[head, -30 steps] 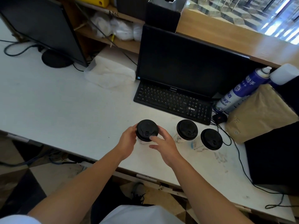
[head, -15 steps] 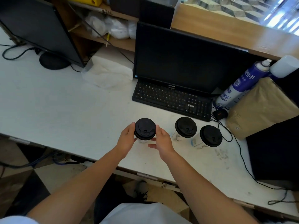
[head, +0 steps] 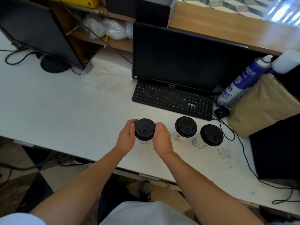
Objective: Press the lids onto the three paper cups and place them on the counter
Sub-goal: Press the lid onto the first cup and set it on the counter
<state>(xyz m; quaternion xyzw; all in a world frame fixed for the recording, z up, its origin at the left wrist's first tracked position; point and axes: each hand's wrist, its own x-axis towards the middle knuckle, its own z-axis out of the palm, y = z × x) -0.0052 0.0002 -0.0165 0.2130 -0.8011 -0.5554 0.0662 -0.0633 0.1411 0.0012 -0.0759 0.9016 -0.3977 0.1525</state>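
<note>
L hand (head: 126,137): gripping left cup's lid (head: 145,129), left side
R hand (head: 162,138): gripping same lid, right side
cups: other 2 lidded (head: 186,127) (head: 211,135), on counter (head: 68,114) nr keyboard (head: 172,99)

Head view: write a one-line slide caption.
Both hands, left hand and right hand, grip one lidded cup; two others stand alongside.

The right hand (head: 162,138) has closed in — both hands now clasp the left cup's lid (head: 145,129).

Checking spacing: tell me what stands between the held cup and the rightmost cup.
In the head view, one lidded cup stands between the held cup and rightmost cup.
</note>
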